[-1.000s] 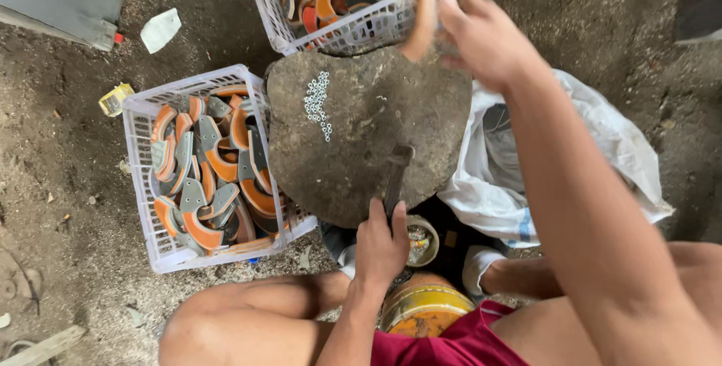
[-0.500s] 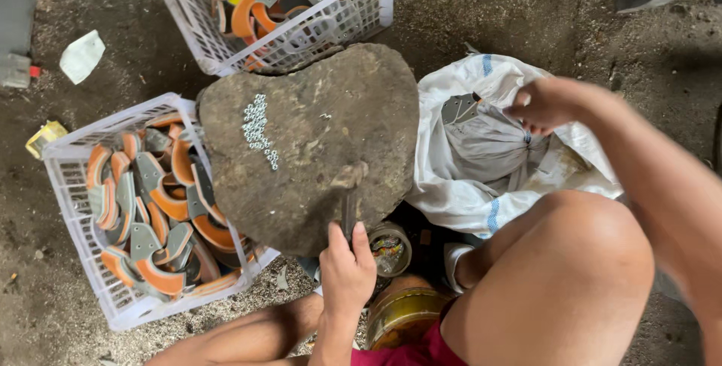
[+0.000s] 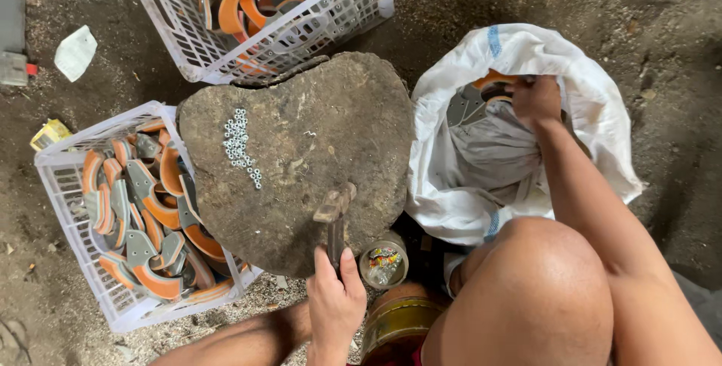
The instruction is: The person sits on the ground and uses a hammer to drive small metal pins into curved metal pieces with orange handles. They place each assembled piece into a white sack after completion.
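My left hand [image 3: 335, 298] grips the handle of a rusty hammer [image 3: 333, 212], whose head rests on the near edge of a flat stone slab [image 3: 301, 148]. A cluster of small metal nuts [image 3: 241, 144] lies on the slab's left part. My right hand [image 3: 535, 99] reaches into an open white sack [image 3: 459, 185] to the right of the slab, among grey and orange curved parts [image 3: 474, 103]; whether it grips one I cannot tell.
A white plastic crate [image 3: 75, 246] of grey-and-orange curved parts sits left of the slab. A second such crate [image 3: 301, 35] stands beyond it. A small tin with colourful bits [image 3: 383, 262] and a yellow can [image 3: 395, 321] sit by my knees. Dirt floor all around.
My right hand has come down from the far crate, swung right and gone into the white sack. The left hand has stayed on the hammer at the slab's near edge.
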